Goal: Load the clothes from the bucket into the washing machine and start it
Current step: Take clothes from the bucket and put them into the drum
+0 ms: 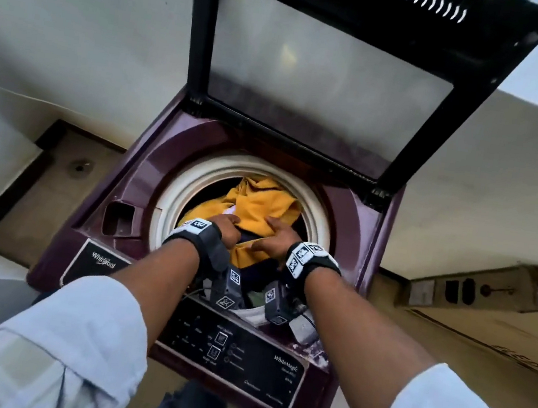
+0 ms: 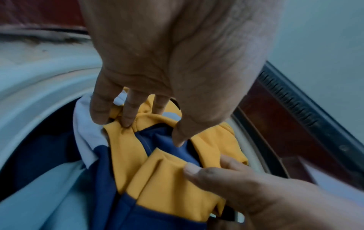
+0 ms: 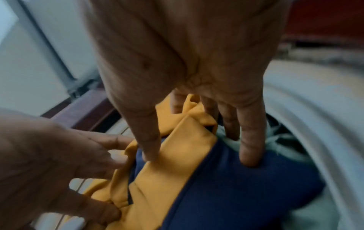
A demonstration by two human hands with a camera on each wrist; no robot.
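A maroon top-loading washing machine (image 1: 148,166) stands with its glass lid (image 1: 330,74) raised. A yellow and navy garment (image 1: 260,206) lies on top of other clothes, heaped up to the white drum rim (image 1: 170,204). My left hand (image 1: 226,229) presses straight fingers down on the yellow cloth (image 2: 126,155), with its thumb on the navy part (image 2: 157,140). Right beside it, my right hand (image 1: 273,239) pushes its fingers (image 3: 250,147) into the navy cloth (image 3: 246,186), thumb on the yellow fold (image 3: 189,147). Pale cloth (image 2: 39,194) lies underneath. The bucket is out of view.
The black control panel (image 1: 232,354) runs along the machine's front edge under my forearms. A detergent slot (image 1: 120,217) sits left of the drum. A cardboard box (image 1: 488,304) stands to the right, and white walls close in behind and on the left.
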